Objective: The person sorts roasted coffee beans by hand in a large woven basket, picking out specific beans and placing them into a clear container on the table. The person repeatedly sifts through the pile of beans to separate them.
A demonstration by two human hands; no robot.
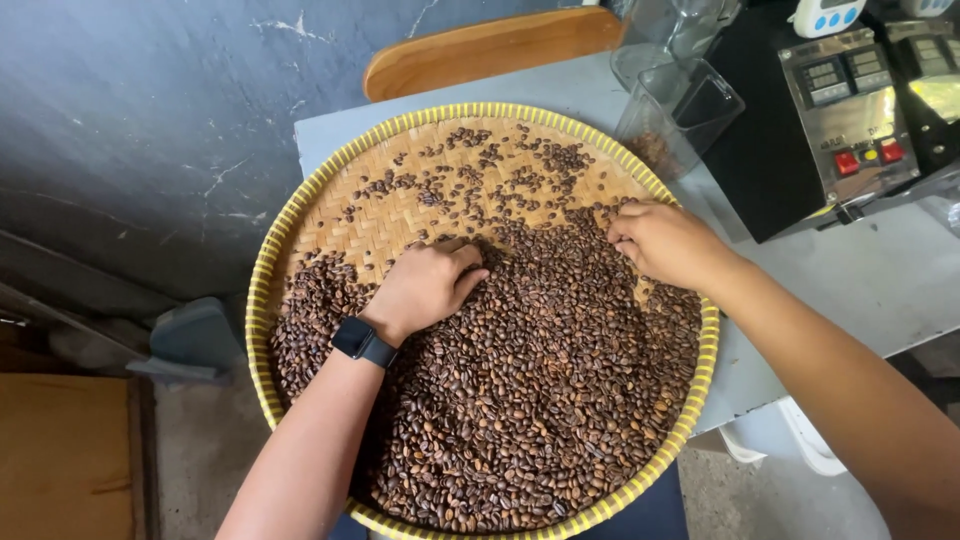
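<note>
- Head view: you look down on a round woven tray (300,215) with a yellow rim, resting on a grey table (880,275).
- Roasted coffee beans (530,400) fill the near and right parts of the tray in a thick layer. The far left part shows bare weave with scattered single beans.
- Your left hand (425,285) lies palm down on the beans near the tray centre. Its fingers are loosely curled and close together, with the tips at the edge of the bean layer. Whether they hold any bean, you cannot tell.
- A dark smartwatch (360,341) sits on your left wrist.
- Your right hand (665,243) rests on the beans at the right side of the tray. Its fingers are bent inward and narrow, with the tips on the beans; a pinched bean cannot be confirmed.
- A clear plastic container (680,115) stands just beyond the tray's far right rim.
- A black machine (760,150) with a panel of displays and red buttons stands on the table to the right.
- A wooden chair back (490,50) shows beyond the table.
</note>
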